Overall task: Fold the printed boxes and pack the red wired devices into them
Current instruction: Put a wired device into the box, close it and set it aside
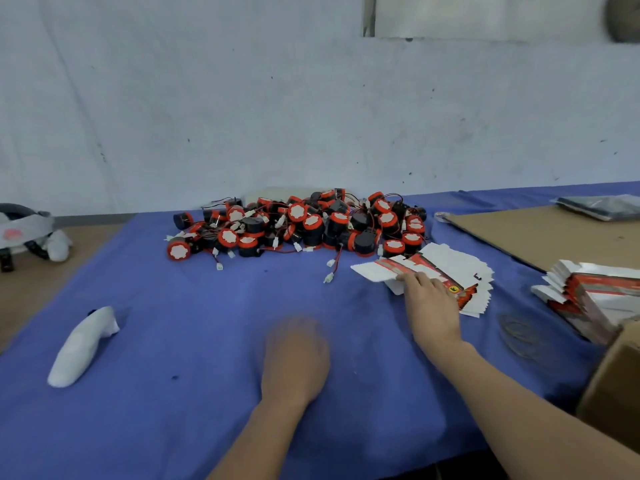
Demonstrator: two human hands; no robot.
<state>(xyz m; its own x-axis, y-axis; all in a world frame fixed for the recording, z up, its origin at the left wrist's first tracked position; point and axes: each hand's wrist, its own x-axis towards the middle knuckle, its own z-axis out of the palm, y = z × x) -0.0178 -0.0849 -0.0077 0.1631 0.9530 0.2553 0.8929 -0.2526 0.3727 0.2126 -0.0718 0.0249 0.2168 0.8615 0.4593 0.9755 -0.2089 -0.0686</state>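
Observation:
A heap of several red and black round devices (304, 223) with thin wires and white plugs lies at the back of the blue cloth (194, 341). To its right a fanned stack of flat printed boxes (446, 268), white with red print, rests on the cloth. My right hand (429, 303) lies on that stack, fingertips pinching the edge of the top flat box. My left hand (294, 358) hovers blurred over the cloth's middle, fingers loosely curled, holding nothing.
A second stack of flat printed boxes (588, 299) sits at the right, by a brown carton (616, 393). A cardboard sheet (540, 233) lies behind it. A white controller (81, 348) lies at left, a headset (24, 230) beyond it. Rubber bands (519, 334) lie near the carton.

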